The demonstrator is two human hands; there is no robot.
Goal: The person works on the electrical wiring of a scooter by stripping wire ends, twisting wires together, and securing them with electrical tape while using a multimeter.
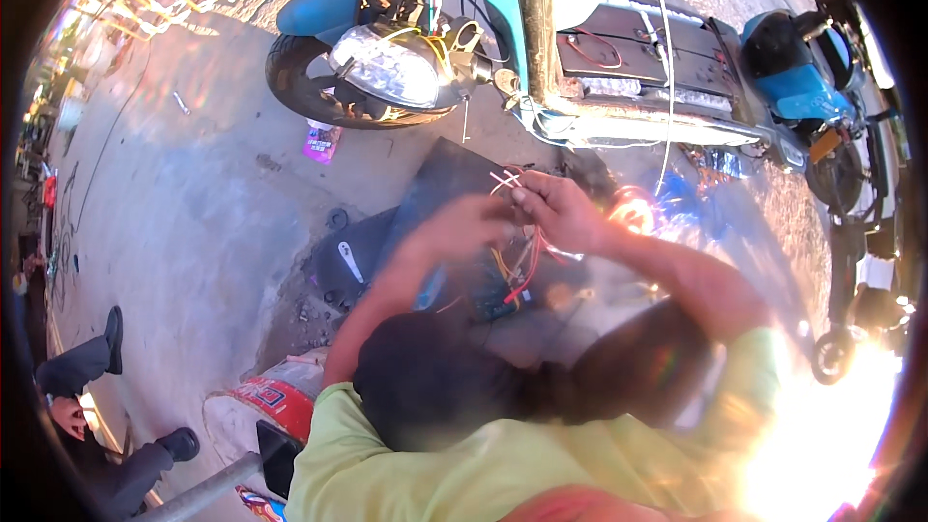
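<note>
My right hand [561, 213] pinches a few thin wires, and their pale ends [504, 181] stick out crossed above its fingertips. Close by on the left is my left hand [474, 227], smeared by motion, so its fingers do not show well. Below both hands hang more wires, among them a red wire [523, 280], around a dark green-blue part [496, 298] that looks like a circuit board. Beyond the hands lies a dark flat panel [449, 166].
A blue scooter's front wheel [290, 72] and headlight [387, 68] stand ahead, with its open battery bay [638, 53] to the right. A white-handled tool [350, 261] lies left. A red-and-white bucket [275, 401] is beside me. Another person's shoe [179, 444] shows lower left.
</note>
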